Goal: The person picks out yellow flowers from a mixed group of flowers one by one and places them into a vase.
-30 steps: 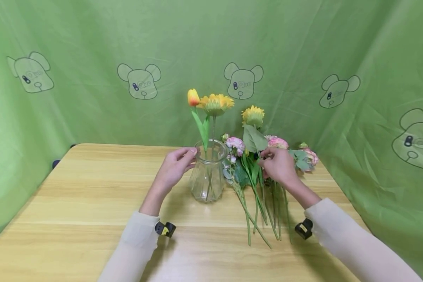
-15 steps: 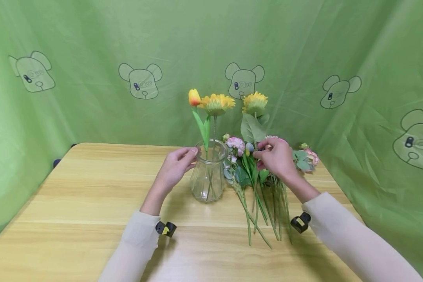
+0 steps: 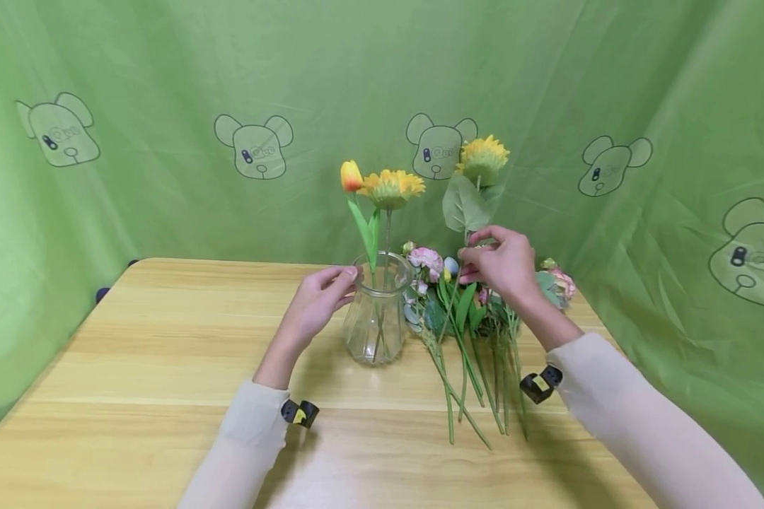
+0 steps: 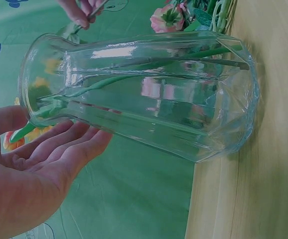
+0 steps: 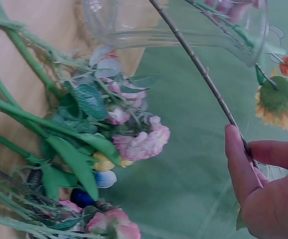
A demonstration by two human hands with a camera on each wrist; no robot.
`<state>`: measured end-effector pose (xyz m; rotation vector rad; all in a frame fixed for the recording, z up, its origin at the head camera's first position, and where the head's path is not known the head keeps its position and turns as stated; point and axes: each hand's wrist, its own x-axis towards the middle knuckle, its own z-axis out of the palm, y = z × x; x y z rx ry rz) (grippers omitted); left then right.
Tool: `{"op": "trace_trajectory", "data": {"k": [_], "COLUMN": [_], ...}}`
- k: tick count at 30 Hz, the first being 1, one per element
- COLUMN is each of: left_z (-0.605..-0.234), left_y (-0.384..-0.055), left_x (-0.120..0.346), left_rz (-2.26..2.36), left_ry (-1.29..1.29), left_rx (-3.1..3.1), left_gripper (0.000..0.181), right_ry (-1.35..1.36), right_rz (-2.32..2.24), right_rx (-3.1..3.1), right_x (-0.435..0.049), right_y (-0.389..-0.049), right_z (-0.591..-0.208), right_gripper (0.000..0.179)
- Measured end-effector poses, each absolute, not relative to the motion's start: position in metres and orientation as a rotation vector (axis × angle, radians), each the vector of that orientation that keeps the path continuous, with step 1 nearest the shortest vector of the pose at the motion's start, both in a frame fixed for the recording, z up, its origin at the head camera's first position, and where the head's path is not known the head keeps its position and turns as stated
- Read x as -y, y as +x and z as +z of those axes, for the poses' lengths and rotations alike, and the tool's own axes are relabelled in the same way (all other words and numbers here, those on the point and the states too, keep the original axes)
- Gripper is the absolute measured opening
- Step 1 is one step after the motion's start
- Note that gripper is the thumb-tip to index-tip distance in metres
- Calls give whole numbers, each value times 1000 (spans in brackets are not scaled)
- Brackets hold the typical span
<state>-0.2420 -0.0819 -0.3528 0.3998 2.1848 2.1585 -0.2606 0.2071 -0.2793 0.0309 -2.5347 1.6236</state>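
My right hand (image 3: 501,263) pinches the stem (image 5: 204,72) of a yellow sunflower (image 3: 483,159) between thumb and fingers. The flower is upright and slightly tilted, with broad leaves (image 3: 466,203) just above the hand; its stem slants down to the left in front of the other flowers. A clear glass vase (image 3: 373,332) stands on the table, holding an orange-yellow tulip (image 3: 351,177) and another sunflower (image 3: 392,188). My left hand (image 3: 318,300) holds the vase at its neck from the left, thumb at the rim and fingers along the side, as the left wrist view shows (image 4: 49,164).
Right of the vase lies a pile of loose flowers, with pink blossoms (image 3: 427,260), green leaves and several stems (image 3: 477,382) pointing toward the front. The wooden table (image 3: 165,353) is backed by a green curtain (image 3: 331,85) with printed bear heads.
My right hand has raised the sunflower out of the pile, and its head has moved up and slightly right. The left hand and the vase have stayed in place.
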Motion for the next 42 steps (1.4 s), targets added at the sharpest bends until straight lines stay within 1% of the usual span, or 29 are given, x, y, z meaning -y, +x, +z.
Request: {"op": "trace_trajectory", "data": {"k": [11,22,34,38,42], "left_z": [-353,-354,-354,-354,-354], "left_y": [-242,-243,-244,-243,-243], "left_x": [82,82,83,83,83], "left_rz": [2160,2153,2142,2146,2145], "left_ry": [405,400,405,401,399], "left_rx": [-2181,-2184,-2197,-2188,-2189], "left_gripper": [43,43,44,44,44], "right_ry": [-21,-44,-11,-15,-16], "right_rz": [1557,1715,1931,1946,1902], "right_rx": [2505,2352,2070,2044,2074], "right_x": [-204,-201,-197,-196,-193], "right_y": [-260,-262,-267,-268,-269], "right_z": [-256,-239,-218,-215,-220], "right_gripper": [24,21,18,20,20]}}
